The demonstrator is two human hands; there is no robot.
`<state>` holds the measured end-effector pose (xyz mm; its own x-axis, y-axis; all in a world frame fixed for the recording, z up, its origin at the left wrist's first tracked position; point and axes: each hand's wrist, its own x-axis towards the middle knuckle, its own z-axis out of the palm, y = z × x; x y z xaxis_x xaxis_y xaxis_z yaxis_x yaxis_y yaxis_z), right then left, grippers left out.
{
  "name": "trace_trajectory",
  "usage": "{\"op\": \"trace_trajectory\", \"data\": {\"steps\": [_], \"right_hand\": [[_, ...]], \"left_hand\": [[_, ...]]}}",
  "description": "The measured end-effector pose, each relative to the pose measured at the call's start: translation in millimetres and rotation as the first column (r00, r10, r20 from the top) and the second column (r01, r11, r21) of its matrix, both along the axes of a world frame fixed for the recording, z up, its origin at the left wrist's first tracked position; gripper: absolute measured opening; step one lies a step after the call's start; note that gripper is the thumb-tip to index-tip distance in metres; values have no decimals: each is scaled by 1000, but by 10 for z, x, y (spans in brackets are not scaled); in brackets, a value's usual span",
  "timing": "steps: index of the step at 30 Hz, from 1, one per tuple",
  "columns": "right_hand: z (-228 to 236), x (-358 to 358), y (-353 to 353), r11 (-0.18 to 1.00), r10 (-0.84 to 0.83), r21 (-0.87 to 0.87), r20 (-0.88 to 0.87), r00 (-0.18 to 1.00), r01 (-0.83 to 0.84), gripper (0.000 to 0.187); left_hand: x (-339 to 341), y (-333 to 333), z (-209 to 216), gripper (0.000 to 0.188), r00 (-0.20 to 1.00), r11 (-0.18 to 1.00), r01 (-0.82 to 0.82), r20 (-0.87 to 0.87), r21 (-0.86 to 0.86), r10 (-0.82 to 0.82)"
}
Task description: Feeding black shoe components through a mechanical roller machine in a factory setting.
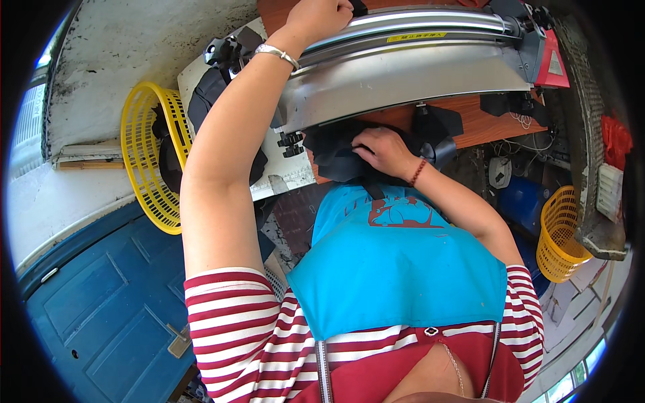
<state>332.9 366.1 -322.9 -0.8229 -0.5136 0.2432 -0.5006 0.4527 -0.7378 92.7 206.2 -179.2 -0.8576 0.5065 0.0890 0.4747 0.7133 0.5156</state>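
My left hand (pixel 321 19) reaches over the metal roller machine (pixel 410 67) to its far side. Its fingers are curled closed, and a bit of black material (pixel 359 8) shows beside them; what they hold is partly cut off by the top of the picture. On the near side, below the machine's sloping metal plate, my right hand (pixel 386 151) has its fingers bent and closed on black fabric (pixel 332 151). That fabric lies in dark, loose layers at the table's front edge, against my blue apron (pixel 403 269).
A yellow plastic basket (pixel 151 158) with black pieces stands left of the machine. Another yellow basket (pixel 561 235) and a blue barrel (pixel 521 201) are at the lower right. Black knobs (pixel 291 144) stick out near the plate's left corner. Loose cables (pixel 531 144) hang at the right.
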Motion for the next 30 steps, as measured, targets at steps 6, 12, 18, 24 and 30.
{"op": "trace_trajectory", "data": {"steps": [6, 12, 18, 24, 30], "right_hand": [[936, -110, 489, 787, -46, -430, 674, 737, 442, 25], [1146, -581, 641, 754, -157, -392, 672, 724, 527, 21], [1041, -1073, 530, 787, -264, -318, 602, 754, 529, 21], [1133, -803, 625, 882, -355, -198, 316, 880, 428, 22], [817, -141, 440, 991, -120, 17, -323, 939, 132, 19]], "left_hand": [[-5, -72, -63, 47, 997, 995, 10, 77, -98, -2], [64, 23, 16, 73, 962, 968, 7, 267, -250, 62], [-64, 155, -23, 76, 936, 966, -45, 327, -254, 130], [-466, -38, -265, 40, 948, 997, -4, 316, -75, 27], [-723, 16, 283, 22, 868, 891, -436, 322, 128, 378]]}}
